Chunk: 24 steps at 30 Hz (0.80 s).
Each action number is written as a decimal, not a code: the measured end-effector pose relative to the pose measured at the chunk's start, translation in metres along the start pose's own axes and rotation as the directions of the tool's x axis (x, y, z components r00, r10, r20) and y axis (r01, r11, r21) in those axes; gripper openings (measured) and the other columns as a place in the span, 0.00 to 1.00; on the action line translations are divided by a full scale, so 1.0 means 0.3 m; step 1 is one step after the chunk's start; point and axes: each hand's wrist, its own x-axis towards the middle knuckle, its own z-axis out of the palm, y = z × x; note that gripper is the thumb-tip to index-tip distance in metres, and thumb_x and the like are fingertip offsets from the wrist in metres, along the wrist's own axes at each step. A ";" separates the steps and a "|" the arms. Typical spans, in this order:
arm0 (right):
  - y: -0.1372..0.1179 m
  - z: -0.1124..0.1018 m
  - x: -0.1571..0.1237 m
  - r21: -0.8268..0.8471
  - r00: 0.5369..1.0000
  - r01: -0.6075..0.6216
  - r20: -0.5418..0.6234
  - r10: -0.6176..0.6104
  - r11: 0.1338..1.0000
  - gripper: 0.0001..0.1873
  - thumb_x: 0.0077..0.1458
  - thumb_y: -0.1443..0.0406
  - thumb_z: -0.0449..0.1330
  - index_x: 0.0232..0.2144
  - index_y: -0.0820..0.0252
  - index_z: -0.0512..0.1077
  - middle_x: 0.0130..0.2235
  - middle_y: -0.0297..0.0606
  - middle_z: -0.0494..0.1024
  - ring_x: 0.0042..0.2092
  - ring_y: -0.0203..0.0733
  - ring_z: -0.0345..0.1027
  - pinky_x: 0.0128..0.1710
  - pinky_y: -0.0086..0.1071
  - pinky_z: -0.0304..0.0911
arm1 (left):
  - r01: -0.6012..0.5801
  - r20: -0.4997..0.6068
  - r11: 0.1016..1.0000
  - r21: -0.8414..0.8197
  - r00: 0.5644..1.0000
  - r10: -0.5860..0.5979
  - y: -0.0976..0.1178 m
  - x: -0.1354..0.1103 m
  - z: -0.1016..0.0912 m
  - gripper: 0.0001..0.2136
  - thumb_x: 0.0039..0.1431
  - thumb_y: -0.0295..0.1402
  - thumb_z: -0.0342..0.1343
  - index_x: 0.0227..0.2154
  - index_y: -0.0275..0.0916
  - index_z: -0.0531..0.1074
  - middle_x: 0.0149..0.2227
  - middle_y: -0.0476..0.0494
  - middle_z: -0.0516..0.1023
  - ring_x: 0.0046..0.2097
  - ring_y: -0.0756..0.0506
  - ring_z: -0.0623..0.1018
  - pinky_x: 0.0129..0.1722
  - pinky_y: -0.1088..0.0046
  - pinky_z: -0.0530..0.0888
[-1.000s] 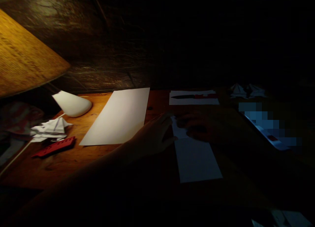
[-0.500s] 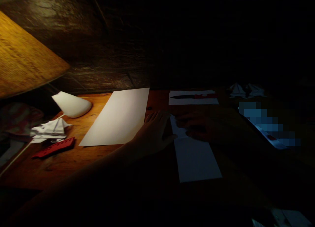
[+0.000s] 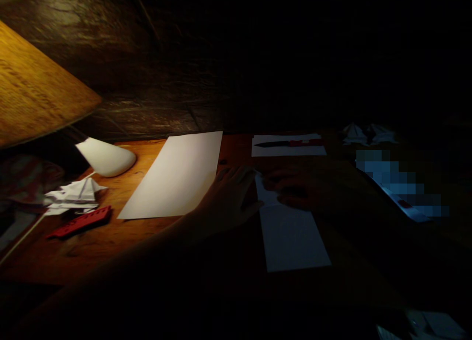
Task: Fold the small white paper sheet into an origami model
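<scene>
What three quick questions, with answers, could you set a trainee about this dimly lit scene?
1. True or false: the knife's blade is folded away.
2. Are the left hand and right hand at the near or far part of the small sheet?
3. Which lies closest to the red object?
(a) the knife
(b) the lit folded paper
(c) the small sheet

Key:
1. False: the dark blade is out.
2. The far part.
3. (b)
</scene>
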 end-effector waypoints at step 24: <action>0.009 0.000 -0.002 -0.012 1.000 -0.017 0.019 0.018 1.000 0.13 0.60 0.64 0.63 0.48 0.55 0.76 0.63 0.45 0.71 0.63 0.52 0.65 0.60 0.53 0.62 | -0.016 -0.007 0.964 -0.265 1.000 0.015 0.069 -0.013 0.051 0.21 0.67 0.27 0.51 0.61 0.36 0.59 0.64 0.31 0.63 0.65 0.34 0.69 0.64 0.50 0.71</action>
